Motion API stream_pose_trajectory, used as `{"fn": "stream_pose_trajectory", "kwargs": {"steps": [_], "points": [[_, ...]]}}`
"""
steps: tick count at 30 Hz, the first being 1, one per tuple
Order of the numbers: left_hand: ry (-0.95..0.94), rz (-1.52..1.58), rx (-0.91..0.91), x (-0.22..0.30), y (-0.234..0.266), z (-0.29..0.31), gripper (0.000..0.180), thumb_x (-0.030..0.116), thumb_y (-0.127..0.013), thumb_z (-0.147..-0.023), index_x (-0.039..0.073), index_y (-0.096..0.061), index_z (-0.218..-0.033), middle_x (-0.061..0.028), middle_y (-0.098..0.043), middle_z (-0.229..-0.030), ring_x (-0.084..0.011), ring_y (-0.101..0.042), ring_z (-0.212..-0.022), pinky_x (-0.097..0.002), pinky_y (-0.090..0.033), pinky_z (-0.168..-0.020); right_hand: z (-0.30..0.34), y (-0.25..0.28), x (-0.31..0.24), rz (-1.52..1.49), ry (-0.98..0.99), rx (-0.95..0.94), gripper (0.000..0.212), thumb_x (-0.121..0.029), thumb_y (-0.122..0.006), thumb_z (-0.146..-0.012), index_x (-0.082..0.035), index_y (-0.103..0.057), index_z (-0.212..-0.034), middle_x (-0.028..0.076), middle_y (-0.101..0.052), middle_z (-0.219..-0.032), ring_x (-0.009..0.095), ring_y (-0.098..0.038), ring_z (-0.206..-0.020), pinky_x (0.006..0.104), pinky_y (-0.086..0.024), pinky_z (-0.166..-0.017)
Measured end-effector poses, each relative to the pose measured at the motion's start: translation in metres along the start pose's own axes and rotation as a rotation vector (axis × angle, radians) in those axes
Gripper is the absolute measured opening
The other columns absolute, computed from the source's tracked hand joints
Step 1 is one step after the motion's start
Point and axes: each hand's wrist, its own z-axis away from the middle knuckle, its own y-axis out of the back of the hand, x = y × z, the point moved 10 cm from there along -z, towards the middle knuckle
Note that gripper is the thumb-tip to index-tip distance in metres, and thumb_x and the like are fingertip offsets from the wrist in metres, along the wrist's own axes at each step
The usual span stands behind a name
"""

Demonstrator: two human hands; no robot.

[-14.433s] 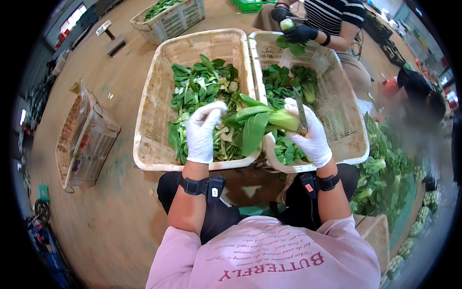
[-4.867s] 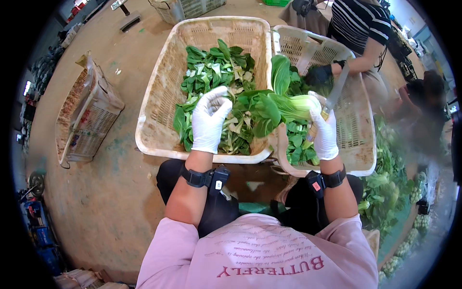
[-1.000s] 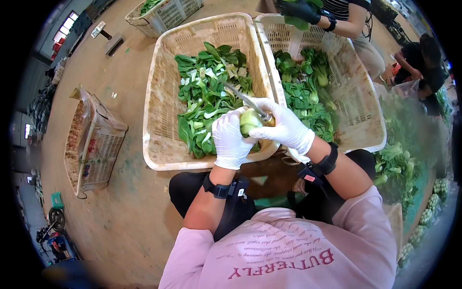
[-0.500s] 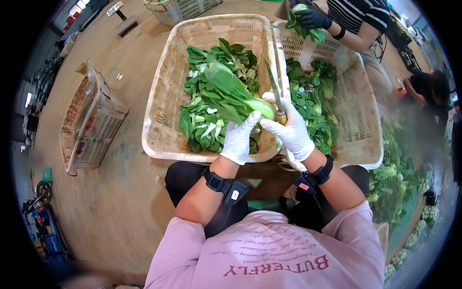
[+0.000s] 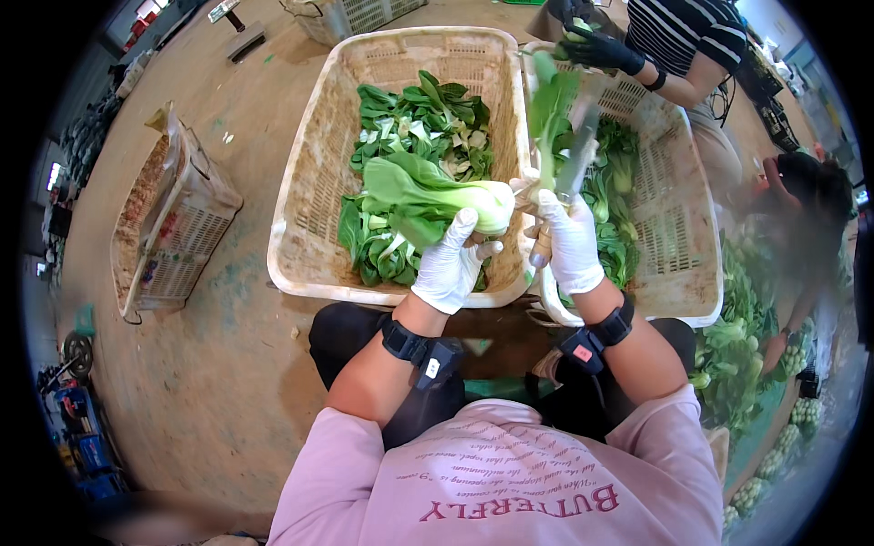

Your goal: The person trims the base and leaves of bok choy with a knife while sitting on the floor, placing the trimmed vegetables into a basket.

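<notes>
The white-gloved left hand is clamped on the pale base of a bok choy head, whose leaves point to nine o'clock over the left crate. At its three o'clock, the right hand grips a wooden-handled knife, blade toward one o'clock; a blurred green leaf rises from its fingers toward twelve. Farther off, at one o'clock, is a co-worker's black-gloved hand.
</notes>
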Motion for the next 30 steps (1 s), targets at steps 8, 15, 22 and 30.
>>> {"fn": "stream_pose_trajectory", "kwargs": {"steps": [8, 15, 22, 30], "points": [[-0.023, -0.040, -0.051, 0.000, 0.005, -0.003, 0.045, 0.020, -0.065, -0.085, 0.008, -0.049, -0.125, -0.0048, -0.058, -0.116, -0.0163, -0.056, -0.104, -0.0306, -0.048, -0.082, -0.030, 0.056, 0.034, 0.506, -0.113, 0.112, 0.030, -0.022, -0.068, -0.084, -0.005, -0.060, -0.107, 0.000, -0.060, -0.078, 0.005, -0.053, -0.061, 0.0204, -0.042, -0.053], [-0.090, -0.198, 0.049, 0.009, 0.010, 0.000, 0.040, 0.017, -0.062, -0.086, 0.004, -0.051, -0.122, -0.0077, -0.058, -0.116, -0.0175, -0.057, -0.102, -0.0309, -0.047, -0.083, -0.011, 0.009, 0.022, 0.206, -0.043, -0.043, 0.024, -0.018, -0.060, -0.090, -0.004, -0.059, -0.110, -0.003, -0.057, -0.076, 0.005, -0.044, -0.048, 0.0175, -0.035, -0.044], [-0.203, -0.433, 0.103, 0.014, 0.010, -0.004, 0.032, 0.010, -0.064, -0.085, 0.006, -0.056, -0.115, -0.0037, -0.062, -0.106, -0.0146, -0.060, -0.093, -0.0270, -0.050, -0.075, -0.012, -0.004, 0.040, 0.260, -0.068, -0.220, 0.035, -0.024, -0.063, -0.088, -0.002, -0.059, -0.114, -0.001, -0.060, -0.090, 0.006, -0.050, -0.075, 0.0205, -0.042, -0.069], [-0.322, -0.548, 0.292, 0.037, 0.021, 0.001, 0.048, 0.004, -0.077, -0.072, 0.000, -0.050, -0.111, -0.0044, -0.061, -0.101, -0.0117, -0.059, -0.089, -0.0272, -0.049, -0.081, -0.015, 0.017, 0.043, 0.505, -0.011, -0.081, 0.024, -0.018, -0.069, -0.083, -0.004, -0.063, -0.101, 0.000, -0.060, -0.085, 0.007, -0.052, -0.073, 0.0209, -0.042, -0.068]]}}
